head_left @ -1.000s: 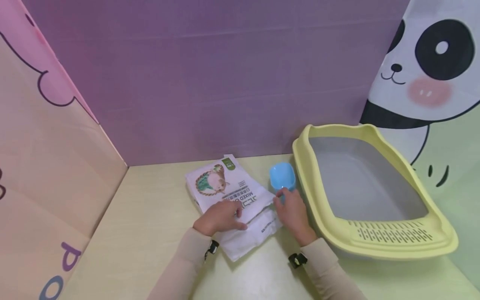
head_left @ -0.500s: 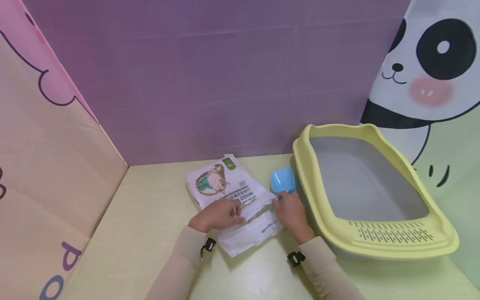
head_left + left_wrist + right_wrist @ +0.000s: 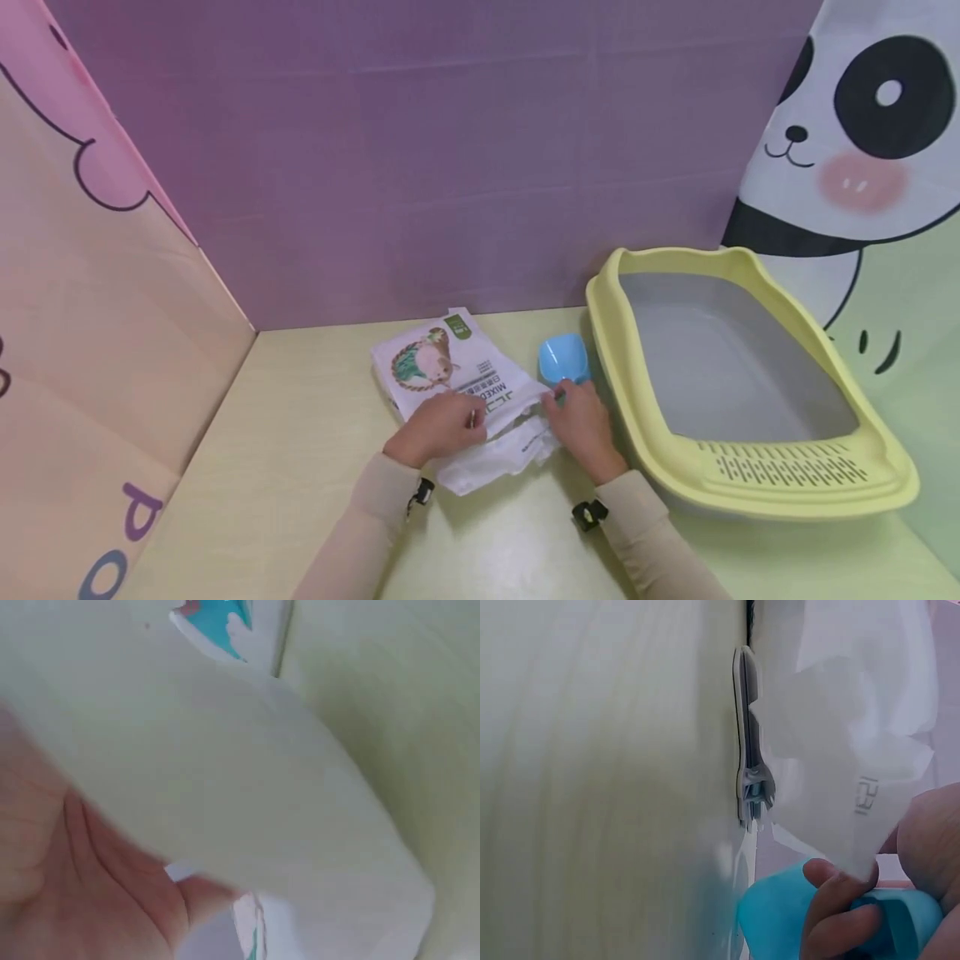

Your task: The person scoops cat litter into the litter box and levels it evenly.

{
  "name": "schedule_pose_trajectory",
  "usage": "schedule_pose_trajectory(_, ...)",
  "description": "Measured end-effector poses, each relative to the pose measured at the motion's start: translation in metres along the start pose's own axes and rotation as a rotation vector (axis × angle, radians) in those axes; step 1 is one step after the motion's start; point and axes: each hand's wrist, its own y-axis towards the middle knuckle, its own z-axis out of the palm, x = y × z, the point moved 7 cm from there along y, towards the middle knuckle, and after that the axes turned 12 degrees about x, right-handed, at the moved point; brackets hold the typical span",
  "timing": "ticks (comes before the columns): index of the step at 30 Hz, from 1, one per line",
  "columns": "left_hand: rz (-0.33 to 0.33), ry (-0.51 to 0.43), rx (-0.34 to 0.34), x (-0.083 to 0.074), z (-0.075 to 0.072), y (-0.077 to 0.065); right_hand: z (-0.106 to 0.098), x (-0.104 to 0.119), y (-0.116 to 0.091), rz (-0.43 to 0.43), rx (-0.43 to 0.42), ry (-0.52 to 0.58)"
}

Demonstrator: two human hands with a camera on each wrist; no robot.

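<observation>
A white litter bag (image 3: 480, 367), printed with a cat in a basket, lies flat on the table with its mouth towards me. My left hand (image 3: 438, 427) curls its fingers at the mouth's upper edge; in the left wrist view, a pale flap (image 3: 225, 765) covers much of that hand. At the bag's right corner my right hand (image 3: 581, 425) pinches the white edge. Just beyond it is a blue scoop (image 3: 564, 358), its handle mostly hidden under those fingers. In the right wrist view, a grey clip (image 3: 751, 742) lies along the bag's edge.
To the right stands a yellow litter box (image 3: 652, 450) with a grey inside and a slotted front lip, close beside the scoop. A purple backdrop (image 3: 420, 183) rises behind the table (image 3: 292, 483), with printed panels at both sides.
The bag's lower flap has drawn up and crumpled, its front edge now farther from me. My left fingers have curled in more. The scoop has shifted slightly near my right hand.
</observation>
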Motion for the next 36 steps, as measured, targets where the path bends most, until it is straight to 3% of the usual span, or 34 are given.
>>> schedule_pose_trajectory(7, -0.113, 0.120, -0.072, 0.007, 0.003, 0.001, 0.001, -0.001, 0.002, 0.013, -0.008, 0.006)
schedule_pose_trajectory(12, -0.179, 0.119, -0.064, 0.015, 0.007, 0.002, 0.002, -0.002, 0.004, 0.015, -0.003, 0.006)
schedule_pose_trajectory(27, -0.259, 0.136, -0.055, 0.023, 0.014, 0.005, 0.000, 0.001, 0.006, -0.011, -0.020, 0.005)
schedule_pose_trajectory(36, -0.292, 0.118, -0.084, 0.026, 0.015, 0.007, 0.001, 0.001, 0.008, 0.005, -0.013, 0.015)
